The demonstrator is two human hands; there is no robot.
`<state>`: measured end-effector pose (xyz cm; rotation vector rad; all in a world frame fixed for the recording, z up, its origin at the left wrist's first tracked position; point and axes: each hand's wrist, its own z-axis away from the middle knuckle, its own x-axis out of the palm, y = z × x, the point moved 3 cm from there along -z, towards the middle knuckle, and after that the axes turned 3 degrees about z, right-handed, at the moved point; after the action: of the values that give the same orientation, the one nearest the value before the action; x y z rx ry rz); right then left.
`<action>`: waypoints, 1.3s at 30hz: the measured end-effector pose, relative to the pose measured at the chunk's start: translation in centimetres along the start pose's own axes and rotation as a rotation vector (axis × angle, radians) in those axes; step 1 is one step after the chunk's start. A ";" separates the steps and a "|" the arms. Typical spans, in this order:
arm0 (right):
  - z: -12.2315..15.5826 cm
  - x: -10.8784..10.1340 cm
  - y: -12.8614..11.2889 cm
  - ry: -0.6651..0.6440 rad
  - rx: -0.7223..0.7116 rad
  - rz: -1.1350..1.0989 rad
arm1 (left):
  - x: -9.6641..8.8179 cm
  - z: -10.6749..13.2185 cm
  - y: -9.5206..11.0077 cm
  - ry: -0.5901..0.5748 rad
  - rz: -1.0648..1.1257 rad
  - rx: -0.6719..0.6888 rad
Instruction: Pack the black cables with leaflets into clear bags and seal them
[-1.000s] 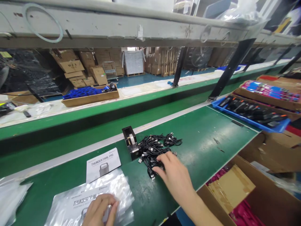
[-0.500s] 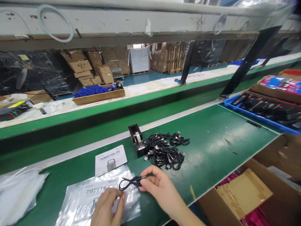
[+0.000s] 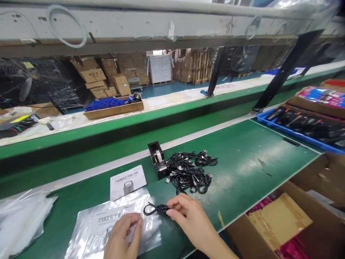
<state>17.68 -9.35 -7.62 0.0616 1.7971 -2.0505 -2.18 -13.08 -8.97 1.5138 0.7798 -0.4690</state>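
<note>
My right hand [image 3: 188, 214] pinches a coiled black USB cable [image 3: 157, 209] by one end, and its loop points left over the clear plastic bag [image 3: 88, 233]. Thumb and index fingertip of my left hand [image 3: 125, 233] come together on the bag, closed on its film near the right part. Inside the bag shows a printed sheet reading "Thunder Trail". Behind it lies a white "Thunder Trail Pro" booklet [image 3: 128, 181], partly under the bag's upper edge. A heap of black cables [image 3: 188, 171] lies beyond my right hand, against a black tape dispenser [image 3: 157, 160].
More clear bags [image 3: 24, 219] lie at the left. A blue tray [image 3: 299, 133] of black items stands at the far right. Below the table's right edge is an open carton [image 3: 258, 230]. A raised ledge [image 3: 175, 100] carries a cardboard tray [image 3: 115, 110] of blue parts.
My right hand has shifted slightly to the right with the cable, whose loop has drawn away from my left hand. The left hand stays almost in place over the bag.
</note>
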 end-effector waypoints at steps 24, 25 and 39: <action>-1.3 6.7 -2.7 -0.046 -0.397 0.497 | -1.3 0.7 2.4 0.231 0.255 -0.111; -1.3 6.5 -3.4 -0.079 -0.413 0.518 | -1.7 0.5 2.5 0.233 0.258 -0.112; -2.0 1.7 -16.7 -0.542 -0.839 0.584 | -4.9 -1.7 0.9 0.268 0.918 -0.152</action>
<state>10.14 -6.53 7.27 -0.1745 1.8298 -0.7329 -5.19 -12.27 -4.71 1.6244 0.2415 0.4731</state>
